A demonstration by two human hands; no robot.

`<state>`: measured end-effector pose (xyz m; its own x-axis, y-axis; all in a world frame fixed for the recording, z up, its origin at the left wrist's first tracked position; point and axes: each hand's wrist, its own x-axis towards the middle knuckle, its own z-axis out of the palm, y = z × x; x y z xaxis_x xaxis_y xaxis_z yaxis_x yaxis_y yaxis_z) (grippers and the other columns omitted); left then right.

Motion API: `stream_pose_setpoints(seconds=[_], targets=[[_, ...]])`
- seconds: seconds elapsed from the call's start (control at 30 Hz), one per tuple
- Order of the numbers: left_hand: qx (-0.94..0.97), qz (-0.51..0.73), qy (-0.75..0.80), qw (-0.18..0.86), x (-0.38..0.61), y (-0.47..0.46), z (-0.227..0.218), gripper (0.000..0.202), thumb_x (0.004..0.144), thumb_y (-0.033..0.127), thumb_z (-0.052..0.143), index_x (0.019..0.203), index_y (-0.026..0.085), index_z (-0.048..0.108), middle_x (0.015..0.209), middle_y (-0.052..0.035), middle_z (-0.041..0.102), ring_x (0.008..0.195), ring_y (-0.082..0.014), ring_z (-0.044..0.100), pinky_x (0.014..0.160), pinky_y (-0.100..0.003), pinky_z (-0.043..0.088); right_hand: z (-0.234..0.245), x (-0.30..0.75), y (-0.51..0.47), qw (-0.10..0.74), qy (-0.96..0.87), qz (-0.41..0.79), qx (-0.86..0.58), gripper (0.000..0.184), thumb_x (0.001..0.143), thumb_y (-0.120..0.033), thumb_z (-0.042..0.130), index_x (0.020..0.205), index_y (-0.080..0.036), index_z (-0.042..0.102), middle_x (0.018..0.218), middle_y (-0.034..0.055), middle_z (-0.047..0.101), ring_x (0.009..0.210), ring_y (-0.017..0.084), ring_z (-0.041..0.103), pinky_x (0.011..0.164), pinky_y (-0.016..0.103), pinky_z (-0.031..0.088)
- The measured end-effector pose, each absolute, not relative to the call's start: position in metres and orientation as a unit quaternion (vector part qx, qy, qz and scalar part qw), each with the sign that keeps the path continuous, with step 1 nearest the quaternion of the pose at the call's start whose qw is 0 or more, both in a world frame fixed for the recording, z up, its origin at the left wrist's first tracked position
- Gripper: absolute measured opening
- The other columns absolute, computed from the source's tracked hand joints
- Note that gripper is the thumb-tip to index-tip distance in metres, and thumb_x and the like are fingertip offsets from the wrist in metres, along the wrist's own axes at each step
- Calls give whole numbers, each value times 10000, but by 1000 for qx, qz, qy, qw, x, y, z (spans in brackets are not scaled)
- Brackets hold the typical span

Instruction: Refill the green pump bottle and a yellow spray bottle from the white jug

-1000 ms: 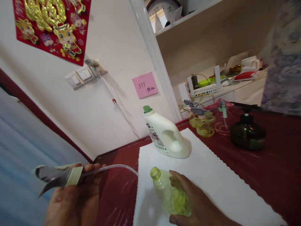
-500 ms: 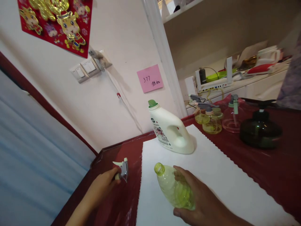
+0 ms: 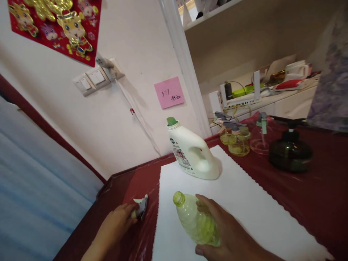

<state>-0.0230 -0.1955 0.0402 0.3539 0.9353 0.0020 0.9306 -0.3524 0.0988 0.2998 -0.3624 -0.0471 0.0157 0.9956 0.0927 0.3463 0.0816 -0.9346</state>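
The right hand (image 3: 230, 232) clamps the green bottle (image 3: 191, 217) on the white sheet (image 3: 250, 206), neck slanting away and left, the left hand (image 3: 116, 221) pinching the spray head (image 3: 141, 208) just beyond the sheet's left edge.

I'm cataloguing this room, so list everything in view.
table: 1, dark red, foreground
sheet: 1, white, on table
spray head: 1, grey and pale green, table's left
held bottle: 1, yellow-green, over sheet
jug: 1, white, sheet's far end
spray bottles: 3 or more, yellowish or pinkish, far right
pump bottle: 1, dark green, beside them
wall: 1, white, behind table
note: 1, pink, on wall
decoration: 1, red and gold, upper left
switch plates: 2, white, below decoration
cord: 1, white, on wall
cabinet: 1, white, background
router: 1, white, on cabinet
curtain: 1, blue, left
floral fabric: 1, purplish, far right
left hand: 1, bare, at spray head
right hand: 1, bare, around held bottle
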Motion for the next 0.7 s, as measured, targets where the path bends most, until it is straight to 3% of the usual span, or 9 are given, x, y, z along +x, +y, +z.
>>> stream_pose_setpoints(seconds=[0.13,0.2,0.3,0.33,0.4,0.47,0.5,0.63,0.7], targets=[[834,112,534,78,4,-215,55,410,834,413,662,1221,295,726,1326,-115,695,1254,-379,593,1094,-508,391,-45,300,-361,427,-584,385,-573,1095,599,-318,795,1565,-149,307,1508,188,506,1386,342,484,1168,495,361],[826,192,492,199,28,-236,54,499,789,473,745,1268,343,702,1368,-98,672,1283,-374,582,1126,-515,390,-49,300,-360,430,-577,384,-579,1110,588,-350,811,1563,-163,314,1516,189,502,1393,354,476,1172,510,355],[780,249,404,409,67,-271,32,756,646,417,895,1355,394,634,1483,-72,586,1422,-389,452,1196,-564,301,-60,300,-356,453,-583,371,-563,1117,575,-399,836,1555,-195,340,1531,172,500,1387,373,487,1154,515,387],[753,280,381,457,80,-280,22,842,591,399,933,1373,377,623,1476,-87,589,1426,-407,441,1199,-579,290,-64,300,-354,462,-589,366,-553,1069,612,-408,822,1553,-213,351,1538,156,499,1387,364,492,1152,500,397],[720,310,340,519,102,-291,5,821,602,418,927,1363,322,634,1423,-123,621,1405,-426,459,1174,-581,333,-71,303,-352,470,-593,357,-547,887,747,-403,742,1543,-256,379,1544,120,507,1390,326,505,1155,464,406],[711,324,306,544,119,-293,-1,797,621,435,909,1351,288,626,1362,-138,649,1325,-422,535,1100,-549,431,-75,306,-350,465,-590,350,-559,739,863,-393,635,1546,-266,383,1557,105,495,1404,293,498,1166,443,399],[709,337,300,543,124,-291,1,779,633,432,899,1342,275,619,1342,-137,654,1290,-409,563,1070,-523,461,-76,307,-349,463,-592,343,-563,749,870,-402,629,1555,-250,366,1574,110,470,1422,293,477,1175,447,389],[687,396,346,501,128,-275,15,741,683,386,868,1348,244,573,1359,-135,633,1266,-363,576,1070,-467,461,-80,310,-349,474,-615,282,-563,983,747,-446,760,1572,-157,312,1624,156,371,1491,331,363,1225,491,306],[683,394,362,498,124,-265,13,751,709,369,849,1380,245,536,1395,-139,611,1274,-359,573,1075,-467,458,-85,309,-350,469,-613,258,-582,928,751,-415,749,1555,-175,352,1603,149,412,1473,337,393,1216,498,327]])
